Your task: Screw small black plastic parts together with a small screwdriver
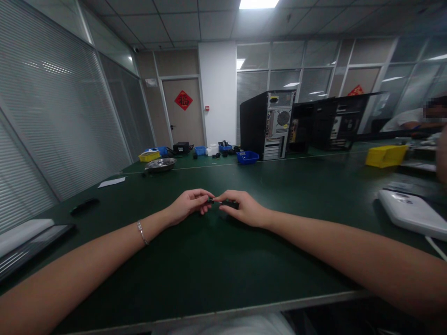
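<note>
My left hand (188, 204) and my right hand (240, 208) meet over the middle of the dark green table (209, 265). Both pinch a small dark part (213, 200) between their fingertips. A second dark piece (231, 203) sits under my right hand's fingers; its shape is too small to make out. A thin bracelet (141, 232) circles my left wrist. Both forearms stretch out from the near table edge.
A white flat device (412, 211) lies at the right, a dark tablet (31, 246) and a black bar (84, 205) at the left. Farther back stand a metal bowl (160, 164), blue bin (247, 157), yellow bin (386, 155) and computer towers (267, 123). Another person (415, 118) sits far right.
</note>
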`<action>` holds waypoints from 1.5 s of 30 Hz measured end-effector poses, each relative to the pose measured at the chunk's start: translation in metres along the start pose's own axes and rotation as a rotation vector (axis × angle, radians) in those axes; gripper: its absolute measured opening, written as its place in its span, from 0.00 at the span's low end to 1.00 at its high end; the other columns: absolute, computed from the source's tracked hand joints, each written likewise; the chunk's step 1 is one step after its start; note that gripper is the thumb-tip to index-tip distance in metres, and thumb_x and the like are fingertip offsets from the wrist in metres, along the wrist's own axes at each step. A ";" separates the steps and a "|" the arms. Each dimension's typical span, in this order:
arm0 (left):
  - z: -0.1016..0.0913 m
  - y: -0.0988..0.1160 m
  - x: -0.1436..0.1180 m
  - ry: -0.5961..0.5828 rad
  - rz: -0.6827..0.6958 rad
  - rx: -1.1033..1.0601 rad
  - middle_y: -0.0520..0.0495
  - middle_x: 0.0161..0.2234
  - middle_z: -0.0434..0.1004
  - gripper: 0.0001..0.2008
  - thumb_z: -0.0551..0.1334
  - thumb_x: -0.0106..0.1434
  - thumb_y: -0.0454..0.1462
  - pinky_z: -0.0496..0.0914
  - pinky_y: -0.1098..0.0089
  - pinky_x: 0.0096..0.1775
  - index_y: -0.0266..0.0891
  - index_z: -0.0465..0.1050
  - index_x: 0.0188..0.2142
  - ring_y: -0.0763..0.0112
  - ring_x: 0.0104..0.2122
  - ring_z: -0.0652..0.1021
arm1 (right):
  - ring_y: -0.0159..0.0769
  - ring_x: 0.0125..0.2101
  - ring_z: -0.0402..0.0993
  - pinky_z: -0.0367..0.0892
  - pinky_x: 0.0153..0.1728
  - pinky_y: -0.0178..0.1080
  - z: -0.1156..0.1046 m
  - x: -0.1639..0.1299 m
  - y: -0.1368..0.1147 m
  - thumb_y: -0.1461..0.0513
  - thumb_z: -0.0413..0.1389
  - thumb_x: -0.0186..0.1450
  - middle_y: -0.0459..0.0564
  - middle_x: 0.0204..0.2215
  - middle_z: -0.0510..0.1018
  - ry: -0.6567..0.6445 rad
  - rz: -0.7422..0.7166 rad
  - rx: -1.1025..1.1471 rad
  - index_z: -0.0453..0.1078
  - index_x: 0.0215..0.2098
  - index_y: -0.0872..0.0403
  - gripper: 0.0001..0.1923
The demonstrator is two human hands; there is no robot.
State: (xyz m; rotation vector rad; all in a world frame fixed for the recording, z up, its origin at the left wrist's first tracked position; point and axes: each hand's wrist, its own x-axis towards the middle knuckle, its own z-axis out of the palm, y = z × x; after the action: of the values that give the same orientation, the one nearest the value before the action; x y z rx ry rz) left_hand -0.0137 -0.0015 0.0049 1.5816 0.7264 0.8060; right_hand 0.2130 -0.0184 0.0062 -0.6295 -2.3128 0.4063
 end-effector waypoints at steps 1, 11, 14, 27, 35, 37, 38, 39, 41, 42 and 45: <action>0.000 0.000 0.000 -0.004 0.000 -0.002 0.45 0.31 0.72 0.14 0.60 0.59 0.40 0.64 0.70 0.31 0.32 0.69 0.42 0.74 0.27 0.71 | 0.34 0.39 0.70 0.65 0.40 0.36 0.000 0.000 0.000 0.64 0.54 0.62 0.49 0.40 0.74 -0.006 0.000 0.008 0.68 0.47 0.52 0.15; -0.001 -0.003 0.002 0.025 -0.002 -0.064 0.47 0.30 0.71 0.13 0.61 0.58 0.38 0.65 0.72 0.30 0.34 0.67 0.41 0.75 0.27 0.71 | 0.34 0.39 0.70 0.64 0.40 0.37 -0.001 0.002 -0.002 0.64 0.53 0.62 0.49 0.40 0.74 -0.016 -0.002 0.037 0.68 0.47 0.53 0.14; -0.003 -0.002 0.002 0.081 0.010 -0.117 0.49 0.30 0.71 0.12 0.63 0.56 0.36 0.66 0.72 0.34 0.34 0.68 0.40 0.76 0.29 0.72 | 0.35 0.41 0.69 0.64 0.41 0.37 -0.002 0.001 -0.004 0.64 0.53 0.62 0.49 0.43 0.74 -0.012 0.031 0.036 0.68 0.47 0.53 0.14; -0.001 -0.002 0.002 0.133 0.081 0.160 0.49 0.30 0.70 0.13 0.61 0.58 0.40 0.67 0.71 0.34 0.34 0.67 0.40 0.74 0.29 0.72 | 0.36 0.43 0.69 0.65 0.42 0.38 -0.004 0.000 -0.005 0.63 0.52 0.62 0.49 0.44 0.74 -0.008 0.039 0.037 0.67 0.48 0.53 0.15; 0.001 0.005 -0.002 0.099 0.105 0.410 0.47 0.35 0.69 0.21 0.59 0.58 0.44 0.64 0.71 0.30 0.37 0.66 0.49 0.73 0.29 0.68 | 0.37 0.42 0.70 0.66 0.42 0.39 -0.003 0.002 -0.007 0.63 0.52 0.63 0.51 0.43 0.74 0.059 0.038 -0.006 0.68 0.48 0.52 0.15; 0.001 0.005 -0.001 0.080 0.112 0.355 0.46 0.36 0.69 0.19 0.58 0.59 0.43 0.66 0.70 0.34 0.36 0.67 0.48 0.71 0.32 0.70 | 0.37 0.41 0.70 0.66 0.41 0.38 -0.003 0.002 -0.006 0.63 0.52 0.63 0.51 0.42 0.74 0.067 0.046 -0.033 0.68 0.48 0.52 0.15; 0.001 0.004 -0.001 0.065 0.117 0.316 0.45 0.36 0.70 0.18 0.57 0.60 0.43 0.66 0.68 0.36 0.36 0.67 0.47 0.69 0.33 0.71 | 0.36 0.40 0.70 0.66 0.41 0.38 -0.003 0.002 -0.006 0.63 0.52 0.63 0.51 0.41 0.74 0.073 0.051 -0.049 0.68 0.48 0.52 0.15; 0.002 0.004 -0.001 0.051 0.122 0.280 0.44 0.37 0.70 0.17 0.57 0.60 0.42 0.67 0.67 0.39 0.35 0.68 0.46 0.68 0.36 0.71 | 0.36 0.39 0.70 0.66 0.40 0.38 -0.003 0.002 -0.005 0.63 0.52 0.62 0.50 0.41 0.75 0.079 0.058 -0.063 0.68 0.48 0.52 0.15; 0.003 0.004 0.000 0.029 0.127 0.238 0.42 0.40 0.70 0.16 0.57 0.60 0.42 0.67 0.65 0.41 0.34 0.69 0.45 0.66 0.38 0.72 | 0.36 0.39 0.70 0.65 0.40 0.38 -0.003 0.002 -0.004 0.64 0.52 0.62 0.50 0.40 0.75 0.086 0.068 -0.081 0.68 0.47 0.52 0.15; 0.003 0.004 0.000 0.024 0.122 0.236 0.41 0.41 0.70 0.16 0.57 0.60 0.41 0.67 0.65 0.40 0.34 0.69 0.45 0.66 0.38 0.72 | 0.36 0.39 0.70 0.65 0.40 0.38 -0.003 0.002 -0.004 0.64 0.52 0.62 0.50 0.40 0.75 0.086 0.070 -0.085 0.68 0.47 0.52 0.15; 0.003 0.006 -0.001 0.046 0.089 0.296 0.43 0.38 0.70 0.19 0.57 0.60 0.42 0.67 0.66 0.38 0.35 0.66 0.49 0.69 0.34 0.71 | 0.36 0.39 0.71 0.65 0.40 0.38 -0.004 0.002 -0.005 0.63 0.52 0.62 0.50 0.41 0.75 0.079 0.068 -0.090 0.68 0.48 0.52 0.15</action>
State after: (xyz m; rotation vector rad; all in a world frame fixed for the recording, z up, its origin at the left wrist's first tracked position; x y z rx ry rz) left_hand -0.0119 -0.0050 0.0101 1.8765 0.8431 0.8294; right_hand 0.2123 -0.0210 0.0123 -0.7564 -2.2493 0.3044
